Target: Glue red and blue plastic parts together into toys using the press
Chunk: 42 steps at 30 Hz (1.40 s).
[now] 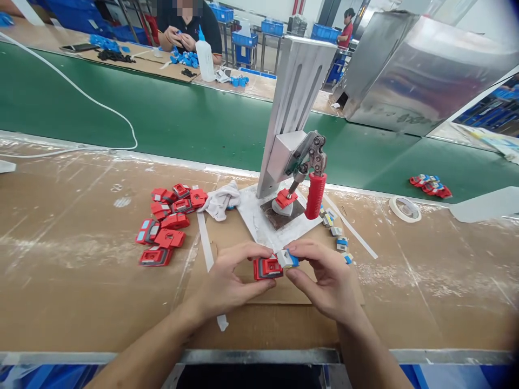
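My left hand (239,273) pinches a red plastic part with a grey edge (267,268), which looks like a small toy vehicle body. Between the thumb and fingers of my right hand (324,275) is a small white and blue block (287,259). The block is held against the right end of the red part; whether the two are joined I cannot tell. Just beyond my hands stands a toggle clamp press with a red handle (316,195), its tip over a red piece (286,198) on a round white holder.
Several red parts (170,237) lie to the left beside a white cloth (221,201). Small white and blue blocks (341,243) line the press's right side. A tape roll (405,209) lies farther right. Beyond runs a green conveyor belt (194,124), with a co-worker (188,27) across it.
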Available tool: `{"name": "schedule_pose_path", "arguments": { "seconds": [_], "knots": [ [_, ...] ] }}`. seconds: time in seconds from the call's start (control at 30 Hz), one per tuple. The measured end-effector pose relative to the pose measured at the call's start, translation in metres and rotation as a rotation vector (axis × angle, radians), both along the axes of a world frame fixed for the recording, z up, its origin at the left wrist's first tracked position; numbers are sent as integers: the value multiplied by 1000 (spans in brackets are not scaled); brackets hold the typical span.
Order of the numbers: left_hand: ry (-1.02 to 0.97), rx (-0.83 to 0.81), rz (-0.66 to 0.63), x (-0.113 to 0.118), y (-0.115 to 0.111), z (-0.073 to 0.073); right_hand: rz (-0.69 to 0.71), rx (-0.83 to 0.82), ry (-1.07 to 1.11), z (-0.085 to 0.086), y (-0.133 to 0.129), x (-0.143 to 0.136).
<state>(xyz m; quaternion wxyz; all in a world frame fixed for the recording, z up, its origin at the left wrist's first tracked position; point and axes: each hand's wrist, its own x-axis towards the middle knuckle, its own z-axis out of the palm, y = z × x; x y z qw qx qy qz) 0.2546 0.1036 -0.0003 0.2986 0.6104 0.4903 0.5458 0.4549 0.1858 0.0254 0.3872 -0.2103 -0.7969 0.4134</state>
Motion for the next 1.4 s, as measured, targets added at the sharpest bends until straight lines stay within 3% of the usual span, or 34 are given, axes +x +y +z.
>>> {"name": "schedule_pose_path", "arguments": {
  "seconds": [0.3,0.43,0.57,0.67,0.77,0.87,1.0,1.1,1.23,1.3,1.4],
  "knots": [
    [31,-19,-49,-1,1,6,84,249,-156,8,0,-1],
    [-24,-47,-21,0,-3,0,103,282,-129,8,0,-1],
    [-208,-62,-59,2,-8,-11,135,287,-143,11,-3,1],
    [-420,-122,-119,-2,-7,-11,138,348,-237,11,-7,-1],
    [-597,-198,-225,-3,-4,-3,51,478,-257,6,-11,-11],
    [-733,-234,-295,9,-4,1,-97,613,-150,-1,-13,-22],
    [-1016,-295,-244,36,-7,0,-217,725,-118,-4,-12,-24],
    [-1103,-351,-128,33,-1,8,-245,647,-135,-1,-1,-9],
    [-960,-274,107,-4,24,26,-426,284,-35,0,30,12],
    [-634,-222,152,-19,42,31,-373,51,10,-2,45,11],
    [-12,-202,220,-26,71,31,-140,-227,52,0,59,-1]
  ]
}}
